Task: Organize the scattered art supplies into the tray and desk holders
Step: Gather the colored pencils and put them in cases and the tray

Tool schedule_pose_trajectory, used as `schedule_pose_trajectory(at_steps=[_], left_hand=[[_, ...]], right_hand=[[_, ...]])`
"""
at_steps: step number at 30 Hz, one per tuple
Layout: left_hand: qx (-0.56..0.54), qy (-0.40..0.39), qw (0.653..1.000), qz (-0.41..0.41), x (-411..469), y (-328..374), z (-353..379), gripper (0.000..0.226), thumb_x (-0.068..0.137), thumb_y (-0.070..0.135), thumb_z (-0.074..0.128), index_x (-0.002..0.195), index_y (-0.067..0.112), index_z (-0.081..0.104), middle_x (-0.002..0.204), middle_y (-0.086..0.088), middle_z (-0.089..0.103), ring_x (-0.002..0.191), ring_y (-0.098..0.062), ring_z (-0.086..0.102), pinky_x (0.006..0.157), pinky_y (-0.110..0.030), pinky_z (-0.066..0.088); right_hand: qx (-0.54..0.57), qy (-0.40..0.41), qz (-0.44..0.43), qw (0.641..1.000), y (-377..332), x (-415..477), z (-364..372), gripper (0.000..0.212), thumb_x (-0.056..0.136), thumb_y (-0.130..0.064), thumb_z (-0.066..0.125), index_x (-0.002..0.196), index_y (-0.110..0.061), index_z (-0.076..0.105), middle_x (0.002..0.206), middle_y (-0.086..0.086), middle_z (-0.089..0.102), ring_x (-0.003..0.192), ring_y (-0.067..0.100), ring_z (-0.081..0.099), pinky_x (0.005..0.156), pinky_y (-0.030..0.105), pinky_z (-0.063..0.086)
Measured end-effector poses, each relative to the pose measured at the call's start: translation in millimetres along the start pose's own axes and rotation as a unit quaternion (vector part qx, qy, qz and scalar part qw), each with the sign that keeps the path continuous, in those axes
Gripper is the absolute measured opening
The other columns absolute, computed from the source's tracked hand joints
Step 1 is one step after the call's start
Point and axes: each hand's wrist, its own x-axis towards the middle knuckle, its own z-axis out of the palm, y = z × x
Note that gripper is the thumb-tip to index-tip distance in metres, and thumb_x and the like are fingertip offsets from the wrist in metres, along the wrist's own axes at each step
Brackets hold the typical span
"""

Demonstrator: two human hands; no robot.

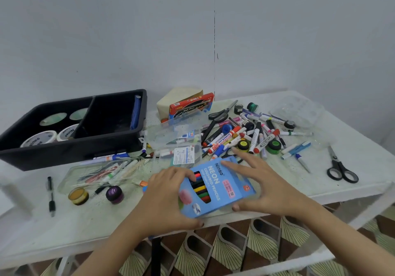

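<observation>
The blue cardboard box of neon coloured pencils (222, 190) is held up just over the near edge of the pale, speckled table (352, 190), caught between both hands. The left hand (168, 194) curls its fingers over the box's far-left edge with the thumb tucked under the near corner. The right hand (265, 185) lays loosely spread fingers across the top and pinches the near edge with its thumb. The box is tilted, printed face up, with its lettering running from far to near; its true long axis is hard to judge at this angle. The black plastic two-compartment tray (74, 149) lies to the far left of the hands, so the left hand is the nearer one and the carry would likely go up and leftward. Inside, the left compartment holds four rolls of tape (42, 138), and a blue item (135, 113) leans in the right one. Two pairs of black-handled scissors show plainly, one on the right (342, 169) and one behind the heap of markers (245, 134), which are too tangled to count. One black pen (50, 194) lies apart at the left.
</observation>
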Motion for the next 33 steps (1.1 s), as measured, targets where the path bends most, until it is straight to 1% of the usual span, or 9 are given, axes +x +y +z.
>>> schedule_pose_trajectory(at_steps=[3, 5, 9, 13, 16, 20, 25, 29, 33], left_hand=[[-0.021, 0.042, 0.996, -0.079, 4.1, 9.4, 5.8, 0.078, 0.041, 0.079, 0.056, 0.108, 0.049, 0.029, 0.109, 0.028, 0.033, 0.101, -0.002, 0.034, 0.083, -0.023, 0.024], [-0.024, 0.076, 0.988, -0.131, 7.1, 21.0, 9.2, 0.081, 0.039, 0.080, 0.055, 0.109, 0.048, 0.029, 0.108, 0.022, 0.034, 0.099, -0.003, 0.033, 0.080, -0.024, 0.021], [-0.030, 0.097, 0.974, -0.203, 10.7, 46.4, 21.0, 0.082, 0.049, 0.070, 0.073, 0.114, 0.042, 0.031, 0.110, 0.018, 0.031, 0.101, -0.004, 0.029, 0.082, -0.025, 0.019], [-0.032, 0.087, 0.970, -0.226, 3.2, 60.6, 35.7, 0.081, 0.052, 0.071, 0.071, 0.114, 0.043, 0.027, 0.111, 0.017, 0.031, 0.108, -0.007, 0.031, 0.086, -0.026, 0.022], [-0.142, 0.102, 0.959, -0.223, -6.4, 63.4, 39.0, 0.066, 0.054, 0.069, 0.072, 0.103, 0.043, 0.036, 0.107, 0.022, 0.044, 0.101, -0.003, 0.045, 0.090, -0.029, 0.040], [-0.426, 0.101, 0.860, -0.263, -18.9, 55.6, 30.9, 0.016, 0.086, 0.016, 0.066, 0.097, 0.026, 0.060, 0.109, 0.002, 0.064, 0.087, -0.020, 0.068, 0.070, -0.040, 0.058], [-0.558, 0.157, 0.757, -0.300, -21.9, 41.4, 23.1, 0.027, 0.088, -0.006, 0.056, 0.098, 0.016, 0.068, 0.104, -0.012, 0.069, 0.080, -0.028, 0.071, 0.060, -0.036, 0.059], [-0.554, 0.226, 0.743, -0.299, -16.9, 23.9, 9.7, 0.026, 0.090, 0.000, 0.056, 0.103, 0.020, 0.065, 0.095, 0.001, 0.070, 0.082, -0.024, 0.071, 0.058, -0.034, 0.059], [-0.549, 0.243, 0.752, -0.271, -12.4, -9.6, -11.9, 0.029, 0.089, 0.000, 0.057, 0.103, 0.023, 0.065, 0.093, 0.006, 0.071, 0.082, -0.019, 0.071, 0.056, -0.030, 0.057]], right_hand=[[0.182, 0.073, 0.071, 0.978, -0.9, -5.5, 6.7, 0.078, 0.062, -0.064, 0.065, 0.132, -0.063, 0.031, 0.145, -0.033, 0.022, 0.130, -0.020, 0.019, 0.103, 0.018, 0.026], [0.318, 0.106, 0.088, 0.938, -6.5, -8.3, 18.1, 0.072, 0.069, -0.054, 0.066, 0.134, -0.051, 0.037, 0.137, -0.022, 0.046, 0.120, -0.004, 0.050, 0.093, 0.020, 0.044], [0.467, 0.139, 0.128, 0.864, -23.0, -7.7, 31.4, 0.038, 0.089, -0.011, 0.062, 0.123, -0.027, 0.056, 0.113, 0.006, 0.065, 0.086, 0.016, 0.069, 0.075, 0.029, 0.056], [0.497, 0.157, 0.165, 0.837, -31.6, -2.6, 30.5, 0.026, 0.090, 0.005, 0.052, 0.096, -0.013, 0.069, 0.113, 0.005, 0.065, 0.077, 0.009, 0.068, 0.065, 0.023, 0.056], [0.502, 0.164, 0.172, 0.832, -29.0, -3.4, 27.2, 0.028, 0.090, 0.010, 0.048, 0.093, -0.008, 0.069, 0.111, -0.001, 0.066, 0.075, 0.005, 0.068, 0.059, 0.020, 0.055], [0.496, 0.173, 0.191, 0.829, -22.4, -2.7, 23.2, 0.027, 0.092, 0.005, 0.049, 0.093, -0.011, 0.070, 0.108, 0.004, 0.069, 0.082, 0.015, 0.069, 0.063, 0.028, 0.057], [0.527, 0.133, 0.187, 0.818, -36.3, 6.4, 30.7, 0.022, 0.093, -0.001, 0.051, 0.103, -0.012, 0.067, 0.100, 0.006, 0.069, 0.076, 0.015, 0.070, 0.055, 0.029, 0.056], [0.519, 0.039, 0.186, 0.834, -55.9, 22.1, 47.8, 0.027, 0.089, -0.001, 0.057, 0.109, -0.018, 0.064, 0.100, 0.007, 0.069, 0.079, 0.018, 0.072, 0.051, 0.032, 0.057], [0.518, 0.055, 0.162, 0.838, -74.4, 61.2, 60.2, 0.032, 0.087, 0.004, 0.058, 0.111, -0.018, 0.063, 0.101, 0.009, 0.067, 0.083, 0.017, 0.071, 0.054, 0.026, 0.054]])
